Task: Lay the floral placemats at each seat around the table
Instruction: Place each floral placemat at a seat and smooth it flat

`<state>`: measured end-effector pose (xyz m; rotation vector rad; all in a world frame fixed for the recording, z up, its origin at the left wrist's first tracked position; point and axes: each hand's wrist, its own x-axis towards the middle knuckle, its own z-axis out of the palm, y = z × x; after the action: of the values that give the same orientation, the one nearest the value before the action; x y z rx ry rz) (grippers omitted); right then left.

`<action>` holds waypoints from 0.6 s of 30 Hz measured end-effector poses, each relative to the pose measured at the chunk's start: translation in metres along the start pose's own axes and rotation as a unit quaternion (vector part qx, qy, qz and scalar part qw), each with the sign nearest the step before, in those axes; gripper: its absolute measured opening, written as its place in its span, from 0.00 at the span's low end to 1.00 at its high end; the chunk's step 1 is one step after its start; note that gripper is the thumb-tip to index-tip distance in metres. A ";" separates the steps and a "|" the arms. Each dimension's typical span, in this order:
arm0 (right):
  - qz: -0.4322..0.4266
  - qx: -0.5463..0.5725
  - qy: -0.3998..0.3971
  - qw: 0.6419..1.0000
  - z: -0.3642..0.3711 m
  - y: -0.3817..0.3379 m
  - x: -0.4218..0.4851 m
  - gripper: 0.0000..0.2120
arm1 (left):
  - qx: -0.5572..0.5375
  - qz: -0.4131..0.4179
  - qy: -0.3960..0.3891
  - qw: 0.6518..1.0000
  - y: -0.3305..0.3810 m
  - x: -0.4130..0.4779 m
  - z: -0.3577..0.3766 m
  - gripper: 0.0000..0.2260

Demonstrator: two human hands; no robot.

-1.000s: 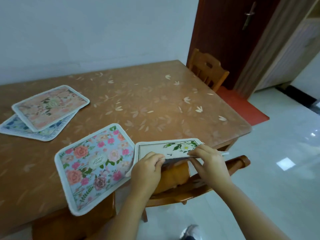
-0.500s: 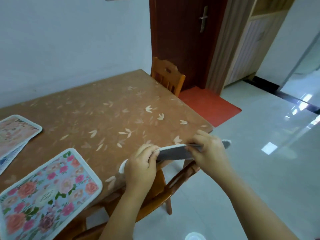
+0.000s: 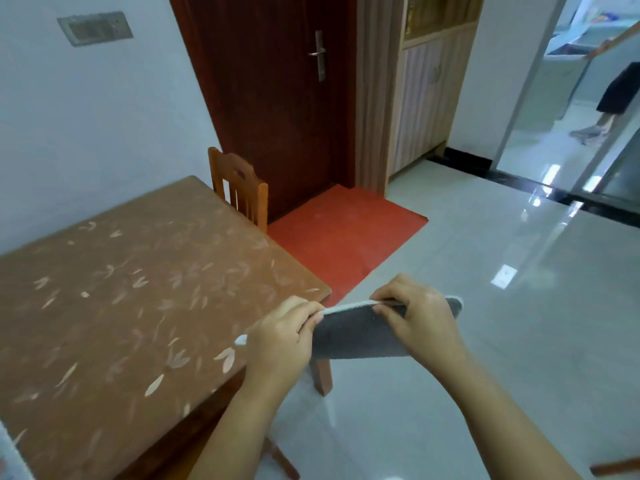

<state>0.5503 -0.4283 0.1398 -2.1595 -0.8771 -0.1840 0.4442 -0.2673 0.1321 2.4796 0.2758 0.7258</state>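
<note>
1. The left hand (image 3: 280, 337): fingers curled over, pinching the top edge of the placemat (image 3: 353, 336) at its left end.
2. The right hand (image 3: 420, 323): thumb and curled fingers pinch the same top edge further right. The two hands are level and near each other.
3. The placemat: held in the air between both hands and hanging below them, with its grey underside facing me and white trim along the held edge. A white corner pokes out left of the left hand, and the other end shows past the right hand. I cannot tell whether that left corner touches the table.
4. The table (image 3: 138, 306): a brown top with a pale leaf pattern, spreading left of the left hand. Its corner lies just beyond the left hand's knuckles.
5. The table leg (image 3: 322, 375): directly below the placemat, between the forearms.
6. The wooden chair (image 3: 242, 188): well beyond the left hand, at the table's far end.
7. The red floor mat (image 3: 346, 233): beyond both hands, in front of the dark door (image 3: 277, 98).
8. The pale strip (image 3: 10, 455): far left of the left forearm on the table edge. It is possibly another mat, but too little of it is in view.
9. The tiled floor (image 3: 485, 375): glossy, under and right of the right hand.
</note>
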 end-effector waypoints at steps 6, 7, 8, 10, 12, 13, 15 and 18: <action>0.039 -0.012 0.003 0.999 -0.019 0.054 0.016 0.05 | -0.018 0.004 -0.035 0.999 0.010 0.043 0.055 0.06; 0.047 -0.013 0.003 0.999 -0.020 0.063 0.022 0.05 | -0.022 0.003 -0.039 0.999 0.010 0.051 0.064 0.06; 0.056 -0.014 0.002 0.998 -0.020 0.072 0.028 0.05 | -0.026 0.000 -0.044 0.999 0.010 0.060 0.072 0.06; 0.072 -0.017 -0.001 0.997 -0.020 0.091 0.043 0.05 | -0.030 -0.006 -0.053 0.998 0.007 0.080 0.089 0.06; 0.078 -0.018 -0.005 0.997 -0.018 0.109 0.063 0.05 | -0.035 -0.011 -0.060 0.998 0.001 0.102 0.109 0.04; 0.080 -0.020 -0.007 0.997 -0.017 0.119 0.075 0.05 | -0.037 -0.015 -0.061 0.997 -0.003 0.114 0.119 0.04; 0.084 -0.031 -0.014 0.996 -0.011 0.139 0.103 0.05 | -0.042 -0.025 -0.057 0.997 -0.013 0.141 0.139 0.05; 0.085 -0.043 -0.044 0.994 -0.003 0.166 0.152 0.04 | -0.059 -0.050 -0.054 0.996 -0.027 0.187 0.164 0.06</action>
<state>0.7718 -0.4254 0.1001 -2.3247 -0.7403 -0.0415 0.6895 -0.2539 0.0829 2.3643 0.3057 0.5498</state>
